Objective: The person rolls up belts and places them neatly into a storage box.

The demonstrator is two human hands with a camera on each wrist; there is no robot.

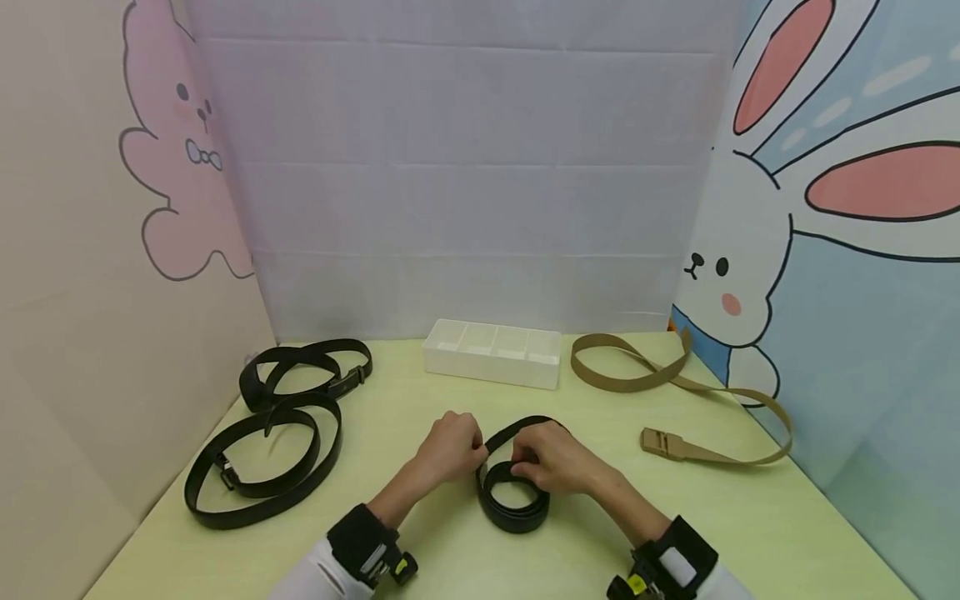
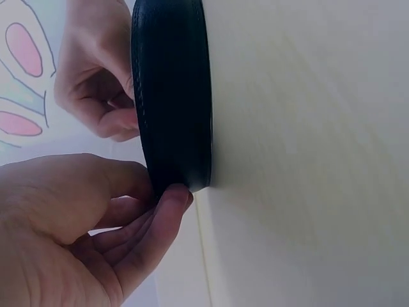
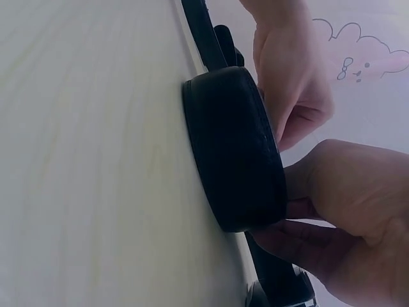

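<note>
A black belt (image 1: 513,520) stands on edge on the table, partly wound into a round coil, with a looser loop curving up behind it. My left hand (image 1: 452,446) pinches the belt at the coil's left side; the left wrist view shows the thumb and fingers on the dark stitched strap (image 2: 172,96). From the right, my right hand (image 1: 557,458) pinches the wound part between thumb and fingers, also seen in the right wrist view against the coil (image 3: 233,150). The right hand covers part of the loop.
Two more black belts, one nearer (image 1: 258,508) and one farther (image 1: 356,346), lie loosely looped at the left. A white divided box (image 1: 491,364) stands at the back. On the right lies a tan webbing belt (image 1: 630,383) with its buckle (image 1: 662,443). Walls border the table.
</note>
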